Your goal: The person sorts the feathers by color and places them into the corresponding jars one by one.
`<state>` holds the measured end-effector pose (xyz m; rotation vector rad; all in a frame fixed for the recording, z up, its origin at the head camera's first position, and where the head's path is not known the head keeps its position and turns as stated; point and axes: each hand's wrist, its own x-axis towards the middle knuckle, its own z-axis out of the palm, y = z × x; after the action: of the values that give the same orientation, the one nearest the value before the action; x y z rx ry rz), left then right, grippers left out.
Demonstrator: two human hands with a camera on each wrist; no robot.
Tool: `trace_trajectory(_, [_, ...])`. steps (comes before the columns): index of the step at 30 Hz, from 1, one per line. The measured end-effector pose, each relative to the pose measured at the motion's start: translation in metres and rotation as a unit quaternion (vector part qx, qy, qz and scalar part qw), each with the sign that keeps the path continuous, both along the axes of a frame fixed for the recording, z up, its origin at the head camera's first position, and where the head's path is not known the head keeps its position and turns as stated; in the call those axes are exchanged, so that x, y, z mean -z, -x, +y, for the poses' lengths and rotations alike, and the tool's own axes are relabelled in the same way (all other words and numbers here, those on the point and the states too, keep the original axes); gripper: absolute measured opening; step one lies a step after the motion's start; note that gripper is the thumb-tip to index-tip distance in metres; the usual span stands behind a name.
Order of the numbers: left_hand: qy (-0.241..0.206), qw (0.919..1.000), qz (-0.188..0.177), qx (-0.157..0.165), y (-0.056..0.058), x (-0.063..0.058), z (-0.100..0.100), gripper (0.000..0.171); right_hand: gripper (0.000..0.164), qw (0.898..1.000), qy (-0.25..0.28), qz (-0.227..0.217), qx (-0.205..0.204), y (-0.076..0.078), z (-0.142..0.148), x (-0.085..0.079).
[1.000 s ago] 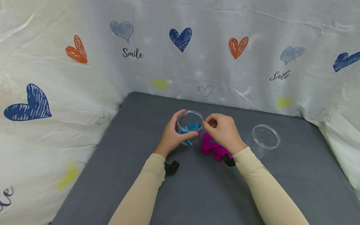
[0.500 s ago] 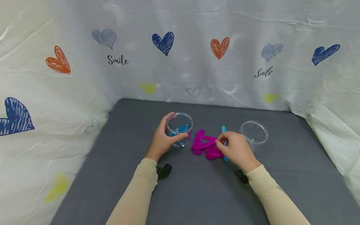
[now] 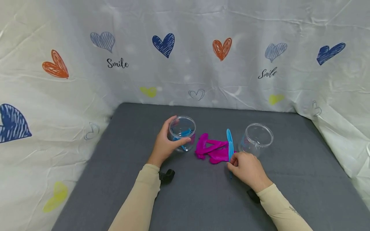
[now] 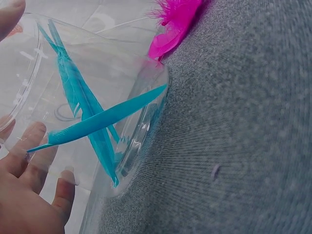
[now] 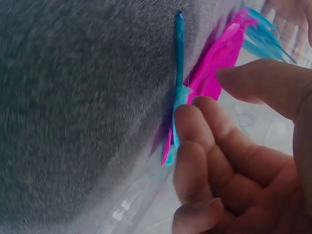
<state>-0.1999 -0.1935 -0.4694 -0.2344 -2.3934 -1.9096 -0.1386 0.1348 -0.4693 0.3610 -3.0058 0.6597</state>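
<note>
Head: L hand [image 3: 164,144] grips clear jar [image 3: 186,121] w/ blue feathers [image 3: 186,132] inside, left of pink feathers [image 3: 206,148]. R hand [image 3: 247,170] at near end of loose blue feather [image 3: 230,141], which lies by right side of pinks; 2nd jar [image 3: 252,146] stands right. L wrist: blue feathers cross in jar, fingers round it. R wrist: thumb & index apart, fingertips by loose feather; contact unclear.
</note>
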Motion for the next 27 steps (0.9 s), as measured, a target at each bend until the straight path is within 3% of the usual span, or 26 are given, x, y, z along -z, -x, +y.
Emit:
trace_trajectory(7, [0.013,0.9998,0.011,-0.007,0.011,0.017,-0.005,0.103,0.027,0.999,-0.021,-0.017,0.025,-0.003,-0.002,0.002])
trace_trajectory(21, [0.02,0.9994,0.028,-0.007,0.007,0.02,-0.006,0.101,0.034,0.997,-0.028,-0.053,0.057,-0.009,-0.009,0.004])
trace_trajectory(27, [0.018,0.9995,0.024,-0.007,0.006,0.018,-0.005,0.102,0.037,0.993,-0.025,-0.073,0.091,-0.012,-0.01,0.003])
